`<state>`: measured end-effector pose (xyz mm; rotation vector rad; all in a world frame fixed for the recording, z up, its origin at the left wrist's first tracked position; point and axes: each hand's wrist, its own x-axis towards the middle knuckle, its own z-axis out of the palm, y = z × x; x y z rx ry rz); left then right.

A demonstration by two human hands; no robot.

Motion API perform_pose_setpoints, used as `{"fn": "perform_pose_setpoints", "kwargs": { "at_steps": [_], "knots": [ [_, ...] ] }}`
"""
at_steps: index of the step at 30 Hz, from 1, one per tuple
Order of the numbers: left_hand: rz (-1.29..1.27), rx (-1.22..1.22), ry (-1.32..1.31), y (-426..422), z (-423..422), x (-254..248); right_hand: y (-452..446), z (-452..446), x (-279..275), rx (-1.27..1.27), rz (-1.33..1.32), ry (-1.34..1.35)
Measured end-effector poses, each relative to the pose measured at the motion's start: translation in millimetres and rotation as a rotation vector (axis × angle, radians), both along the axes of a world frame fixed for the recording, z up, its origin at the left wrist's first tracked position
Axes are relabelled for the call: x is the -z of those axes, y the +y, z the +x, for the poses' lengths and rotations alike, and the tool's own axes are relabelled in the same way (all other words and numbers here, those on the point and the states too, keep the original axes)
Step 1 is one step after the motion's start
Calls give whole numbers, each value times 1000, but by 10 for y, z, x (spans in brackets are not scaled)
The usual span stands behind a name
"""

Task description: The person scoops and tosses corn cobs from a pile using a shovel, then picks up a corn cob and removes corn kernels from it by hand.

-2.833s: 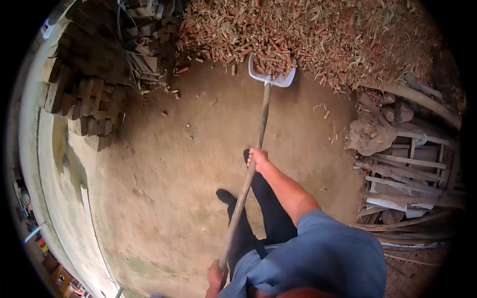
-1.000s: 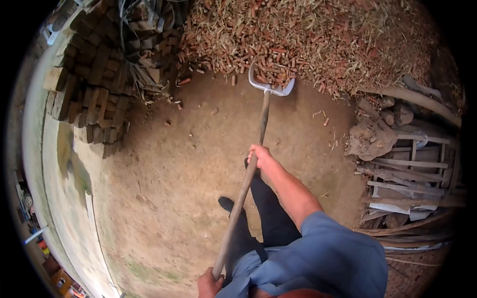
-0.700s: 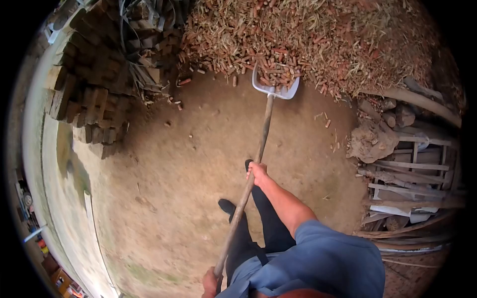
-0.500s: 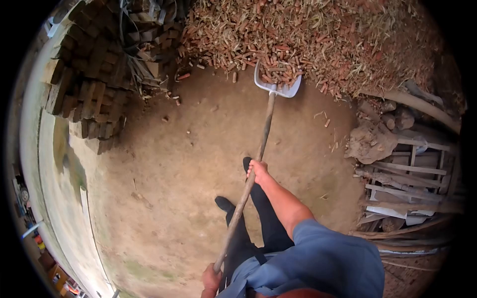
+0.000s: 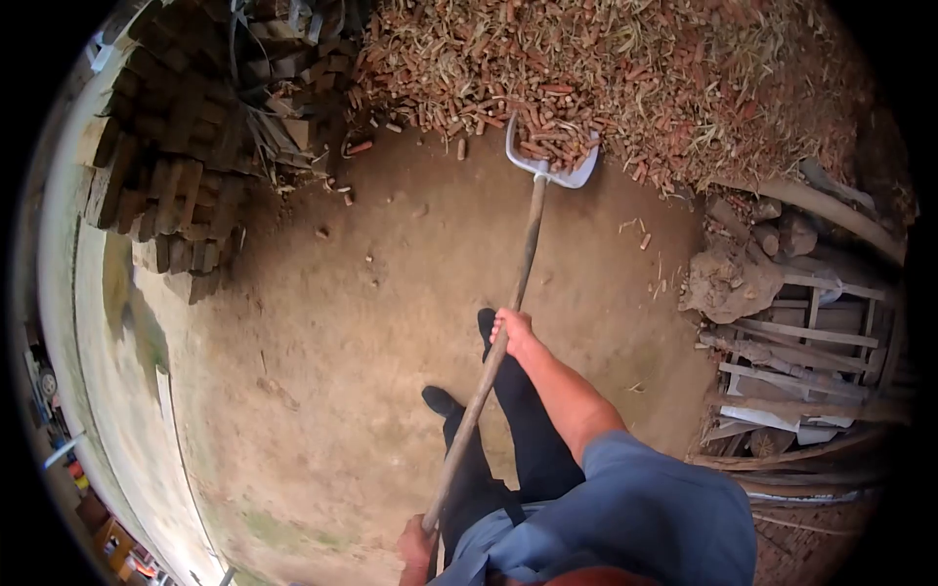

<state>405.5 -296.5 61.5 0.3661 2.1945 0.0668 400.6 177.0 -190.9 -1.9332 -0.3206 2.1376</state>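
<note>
Shovel [image 5: 531, 244] swung slightly right; right hand [image 5: 512, 332] gripped its middle, left hand [image 5: 415, 547] its rear. Looked stiff, front-heavy; those holds suited.

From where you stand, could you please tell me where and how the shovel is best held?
I'd probably grip the handle from the near side, hands well apart, as the right hand and left hand do: it is long and slender, slanting back from the scoop, which sits at the pile.
</note>
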Motion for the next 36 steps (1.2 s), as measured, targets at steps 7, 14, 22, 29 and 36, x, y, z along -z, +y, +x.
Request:
{"fn": "perform_pose_setpoints", "kwargs": {
  "at_steps": [7, 14, 22, 29, 36],
  "knots": [
    [99, -28, -2, 170, -88, -56, 200, -35, 117, -14, 15, -57],
    [48, 17, 21, -10, -174, 148, 138, -103, 70, 55, -27, -26],
    [49, 70, 61, -50, -38, 207, 201, -79, -21, 72, -35, 60],
    [66, 58, 94, -285, -211, 218, -140, -134, -54, 36, -37, 108],
    [15, 5, 54, -911, 64, 246, -527, -36, -331, 3, -4, 163]
  ]
}}
